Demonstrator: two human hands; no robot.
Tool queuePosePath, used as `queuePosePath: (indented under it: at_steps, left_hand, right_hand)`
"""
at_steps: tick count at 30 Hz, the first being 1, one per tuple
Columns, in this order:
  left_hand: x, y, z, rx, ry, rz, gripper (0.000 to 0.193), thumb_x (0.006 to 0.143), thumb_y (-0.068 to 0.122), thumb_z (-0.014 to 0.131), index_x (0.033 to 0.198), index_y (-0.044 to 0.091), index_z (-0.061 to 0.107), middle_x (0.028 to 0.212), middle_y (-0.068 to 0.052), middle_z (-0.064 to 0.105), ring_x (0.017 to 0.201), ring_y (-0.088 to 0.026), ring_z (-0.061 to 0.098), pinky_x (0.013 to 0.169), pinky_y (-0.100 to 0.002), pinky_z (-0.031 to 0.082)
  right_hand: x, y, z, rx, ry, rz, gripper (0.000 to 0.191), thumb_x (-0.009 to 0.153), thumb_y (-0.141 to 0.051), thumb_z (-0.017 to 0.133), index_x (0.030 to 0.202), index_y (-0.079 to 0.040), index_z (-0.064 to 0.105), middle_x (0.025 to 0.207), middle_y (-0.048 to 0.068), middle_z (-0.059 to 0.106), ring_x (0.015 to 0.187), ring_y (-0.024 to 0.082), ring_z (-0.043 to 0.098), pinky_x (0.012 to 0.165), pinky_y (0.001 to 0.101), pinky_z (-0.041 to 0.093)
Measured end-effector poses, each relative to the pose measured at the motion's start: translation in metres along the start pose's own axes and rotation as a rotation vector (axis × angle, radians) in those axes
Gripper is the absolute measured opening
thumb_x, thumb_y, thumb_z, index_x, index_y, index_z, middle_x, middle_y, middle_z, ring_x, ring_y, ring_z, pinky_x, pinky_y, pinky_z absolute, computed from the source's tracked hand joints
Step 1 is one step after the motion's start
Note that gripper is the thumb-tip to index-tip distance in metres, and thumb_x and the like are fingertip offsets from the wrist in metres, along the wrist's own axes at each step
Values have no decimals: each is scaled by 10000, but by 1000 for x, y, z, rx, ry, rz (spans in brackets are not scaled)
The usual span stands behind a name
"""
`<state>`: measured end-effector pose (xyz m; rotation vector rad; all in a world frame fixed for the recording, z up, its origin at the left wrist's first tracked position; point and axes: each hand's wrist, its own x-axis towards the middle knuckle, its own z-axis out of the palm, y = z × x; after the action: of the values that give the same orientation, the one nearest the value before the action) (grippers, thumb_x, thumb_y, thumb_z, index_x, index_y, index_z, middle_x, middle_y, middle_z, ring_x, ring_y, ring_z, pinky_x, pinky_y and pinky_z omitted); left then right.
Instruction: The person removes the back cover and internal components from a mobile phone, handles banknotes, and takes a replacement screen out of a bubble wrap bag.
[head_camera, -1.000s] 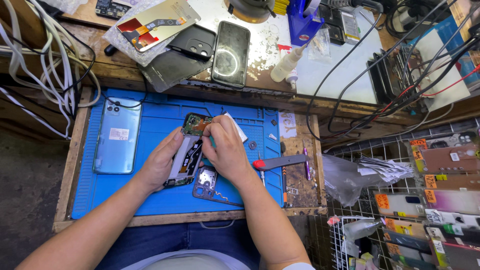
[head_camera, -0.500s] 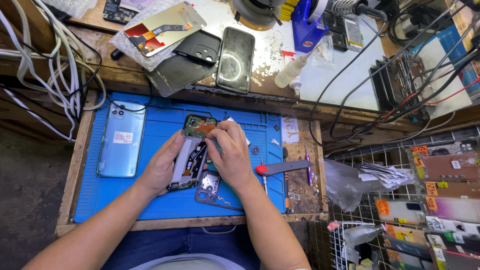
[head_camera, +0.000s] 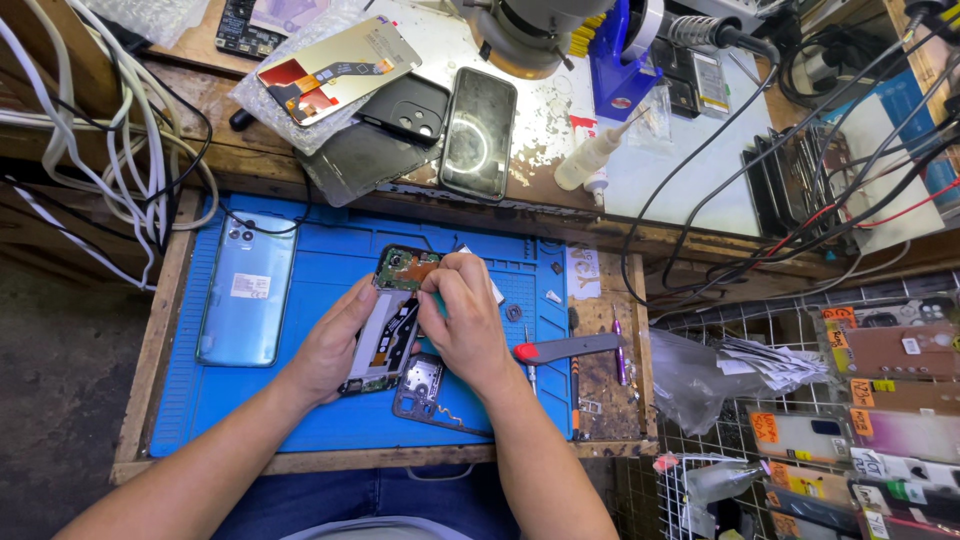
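An opened phone (head_camera: 392, 318) with its circuit board bare lies on a blue work mat (head_camera: 330, 420). My left hand (head_camera: 335, 345) grips its left edge and holds it steady. My right hand (head_camera: 465, 320) rests over the phone's upper right part, fingers pinched around a small white tool whose tip shows by the board. A dark inner frame piece (head_camera: 425, 390) lies on the mat just below my hands. A light blue phone back cover (head_camera: 247, 290) lies at the mat's left.
A red-handled tool (head_camera: 565, 348) and a purple screwdriver (head_camera: 618, 350) lie right of the mat. Phones, a black case and a display part sit on the bench behind. White cables hang at left. Wire racks with packaged parts stand at right.
The view has drifted slightly. My hands stay on the opened phone, the right hand shifted a little up over the board.
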<state>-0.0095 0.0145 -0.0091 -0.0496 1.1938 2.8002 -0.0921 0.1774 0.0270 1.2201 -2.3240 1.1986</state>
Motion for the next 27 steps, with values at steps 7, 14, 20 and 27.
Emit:
queuePosePath:
  at_steps: [7,14,20,27]
  left_hand:
    - [-1,1,1,-59,5,-12,564,1053,467,424,1429,51,482,1160,-128,668,952,-193,703,834,-355,609]
    - [-2,-1,0,43,-27,21,584,1054,454,432,1461,37,473,1215,-125,657,1005,-188,682,875,-353,588]
    - [-1,0,1,23,-32,19,594,1054,457,428,1474,38,464,1247,-119,647,1050,-186,667,900,-363,572]
    - [-1,-2,-1,-84,-21,30,577,1063,459,409,1453,41,486,1241,-139,659,1041,-206,686,896,-367,579]
  right_hand:
    - [-2,-1,1,36,22,53,167,868,-25,749,988,-24,631,1064,129,577,1030,310,590,894,396,500]
    - [-7,3,3,99,5,109,164,868,-15,725,982,-16,608,1154,165,516,1089,316,549,965,385,482]
    - [-6,4,2,51,-38,93,165,848,-15,733,944,-22,599,1210,189,518,1170,347,518,1019,413,451]
    - [-8,-1,3,24,77,-1,176,844,26,722,968,-11,602,1158,160,571,1082,327,584,948,397,506]
